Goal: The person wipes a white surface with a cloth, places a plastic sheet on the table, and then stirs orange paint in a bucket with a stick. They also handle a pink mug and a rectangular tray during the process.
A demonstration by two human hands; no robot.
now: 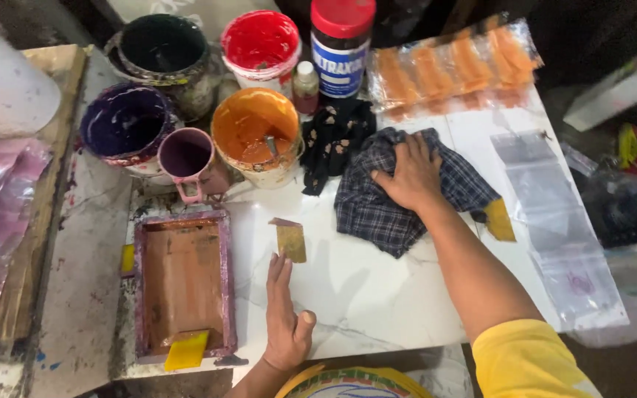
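While right hand (411,173) presses plaid cloth (377,210) | left hand (283,317) flat, open, well apart.

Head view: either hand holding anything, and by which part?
Nothing is gripped. The right hand lies palm-down on the middle of the plaid cloth, fingers spread. The left hand rests flat on the table, below the card.

Counting what's showing on the bench (377,295): four open paint buckets – dark green (164,46), red (261,40), purple (125,121), orange (254,127). One pink mug (188,157), one red-lidded jar (340,48), one small bottle (305,86). Two cloths: plaid (377,206), black floral (333,140). One screen frame (183,284), one yellow squeegee (186,351), one small card (290,240). Two clear bags (554,214). Two hands: left (285,317), right (411,173).
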